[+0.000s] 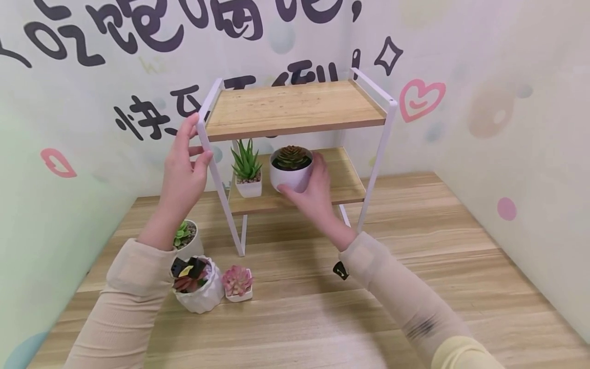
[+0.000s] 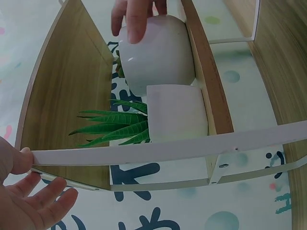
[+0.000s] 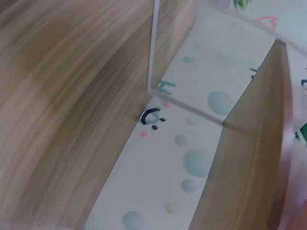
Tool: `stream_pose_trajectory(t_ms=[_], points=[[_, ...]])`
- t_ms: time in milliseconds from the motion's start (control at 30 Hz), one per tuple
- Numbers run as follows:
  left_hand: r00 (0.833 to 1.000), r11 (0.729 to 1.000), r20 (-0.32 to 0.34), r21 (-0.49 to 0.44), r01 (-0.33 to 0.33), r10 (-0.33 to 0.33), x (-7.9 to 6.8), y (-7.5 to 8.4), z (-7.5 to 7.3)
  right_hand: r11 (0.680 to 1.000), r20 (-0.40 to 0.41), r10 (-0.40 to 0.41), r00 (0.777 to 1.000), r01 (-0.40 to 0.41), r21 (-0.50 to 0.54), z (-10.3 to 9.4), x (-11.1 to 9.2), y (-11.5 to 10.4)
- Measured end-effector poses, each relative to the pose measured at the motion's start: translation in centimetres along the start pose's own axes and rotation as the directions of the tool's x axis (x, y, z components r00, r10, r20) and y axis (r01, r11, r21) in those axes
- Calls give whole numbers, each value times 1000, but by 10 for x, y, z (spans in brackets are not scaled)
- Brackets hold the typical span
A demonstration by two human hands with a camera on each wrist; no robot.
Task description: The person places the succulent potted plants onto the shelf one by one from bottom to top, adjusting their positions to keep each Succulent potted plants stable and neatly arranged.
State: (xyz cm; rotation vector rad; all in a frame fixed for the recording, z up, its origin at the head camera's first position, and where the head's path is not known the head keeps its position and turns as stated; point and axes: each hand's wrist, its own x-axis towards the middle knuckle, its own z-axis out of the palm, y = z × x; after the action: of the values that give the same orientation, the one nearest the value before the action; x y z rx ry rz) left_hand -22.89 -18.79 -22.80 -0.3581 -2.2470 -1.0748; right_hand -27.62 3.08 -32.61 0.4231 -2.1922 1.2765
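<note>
A two-tier shelf with wooden boards and a white metal frame point(image 1: 214, 177) stands against the wall. My left hand point(image 1: 184, 169) holds its left front post near the upper board, thumb on one side and fingers on the other. My right hand point(image 1: 315, 189) grips a round white pot point(image 1: 291, 178) holding a brown-green succulent point(image 1: 292, 157), at the lower board point(image 1: 343, 174). Left of it on that board stands a square white pot point(image 2: 175, 112) with a spiky green succulent point(image 1: 246, 161). In the right wrist view the right hand's grip is out of sight.
On the table left of the shelf stand a white pot with a green succulent point(image 1: 182, 233), a textured white pot point(image 1: 200, 300) with a reddish plant and a black object, and a small pink succulent point(image 1: 237, 281). A small black tag point(image 1: 340, 270) lies beside my right sleeve.
</note>
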Motion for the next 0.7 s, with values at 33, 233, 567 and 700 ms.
stream_pose_trajectory(t_ms=[33, 233, 567, 700], points=[[1000, 1000, -1, 3, 0, 0, 0, 0, 0, 999, -19, -52, 998, 52, -13, 0, -4, -2], [1000, 1000, -3, -4, -1, 1, 0, 1, -1, 945, -45, -328, 944, 328, -13, -5, -28, -19], [1000, 1000, -3, -9, 11, -11, -1, 2, -1, 934, 364, -349, 864, 354, 55, 4, -76, -35], [1000, 1000, -1, -8, 10, -10, -1, 2, -1, 959, 608, -226, 761, 283, 1, 16, -97, -30]])
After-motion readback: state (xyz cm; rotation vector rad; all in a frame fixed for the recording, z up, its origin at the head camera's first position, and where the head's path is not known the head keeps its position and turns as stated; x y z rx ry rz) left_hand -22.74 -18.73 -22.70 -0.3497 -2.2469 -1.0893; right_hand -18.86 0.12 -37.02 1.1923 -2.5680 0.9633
